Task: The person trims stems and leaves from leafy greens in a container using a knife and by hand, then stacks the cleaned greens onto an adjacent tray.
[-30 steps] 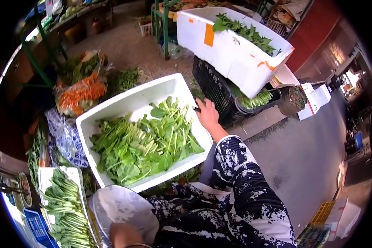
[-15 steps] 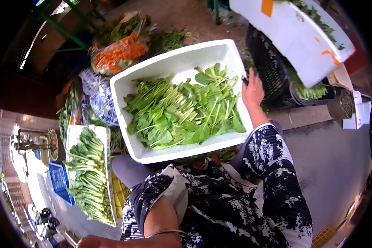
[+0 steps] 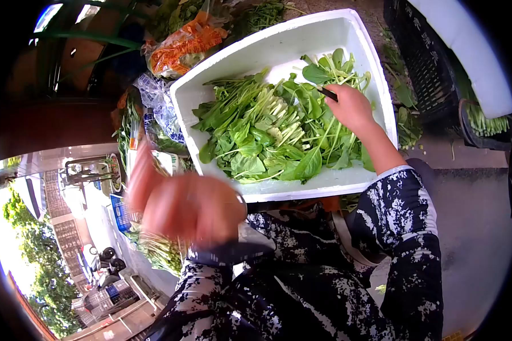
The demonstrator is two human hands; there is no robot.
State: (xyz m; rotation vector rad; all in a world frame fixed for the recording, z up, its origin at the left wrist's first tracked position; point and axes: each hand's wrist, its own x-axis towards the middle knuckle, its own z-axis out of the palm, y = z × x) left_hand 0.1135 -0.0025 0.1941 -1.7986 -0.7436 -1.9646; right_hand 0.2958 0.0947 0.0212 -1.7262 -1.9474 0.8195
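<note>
A white foam box (image 3: 284,40) holds loose leafy greens (image 3: 267,131) with pale cut stems. Over the right part of the box, my right hand (image 3: 350,108) is closed round a small knife (image 3: 327,94) with a dark handle, its tip beside the leaves. My left hand (image 3: 179,199) is raised close to the camera, left of the box's lower left corner, and smeared by motion. Whether it holds anything cannot be made out. Behind it, a bundle of long-stemmed greens (image 3: 162,253) is partly hidden.
Bagged vegetables (image 3: 188,45) with orange print lie beyond the box's upper left. A black crate (image 3: 426,68) and another white foam box (image 3: 472,45) stand at the right. A blue basket (image 3: 119,213) is at the left, with parked vehicles (image 3: 105,264) farther off.
My right hand has moved from the box's right rim to above the greens, with the knife. My left hand has risen from the lower edge into view. The camera view has shifted.
</note>
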